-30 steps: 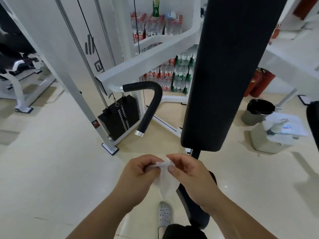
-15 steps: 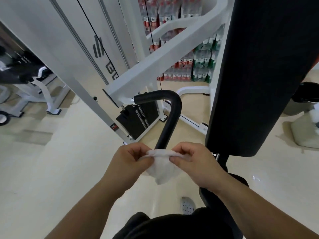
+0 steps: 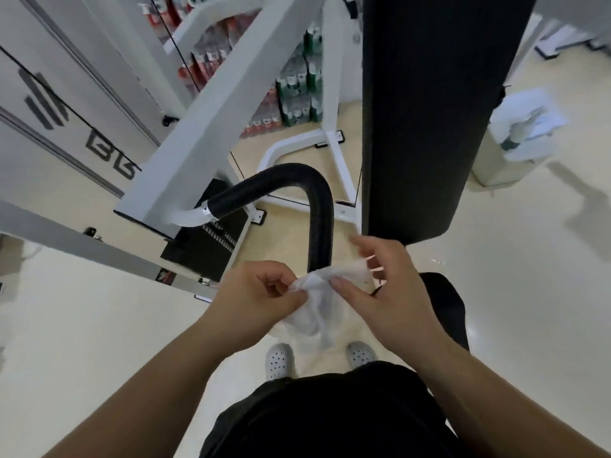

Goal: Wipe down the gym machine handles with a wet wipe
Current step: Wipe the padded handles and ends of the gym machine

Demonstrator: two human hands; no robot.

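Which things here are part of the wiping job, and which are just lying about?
Part of the job:
wet wipe, held in the left hand and right hand
black handle

Just lying about:
bottles
black pad
weight stack
white bin

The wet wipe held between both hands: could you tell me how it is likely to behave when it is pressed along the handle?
The wet wipe sags in folds below the left hand and right hand, so it is probably floppy and light. It should likely wrap the rounded black handle easily, though it may bunch.
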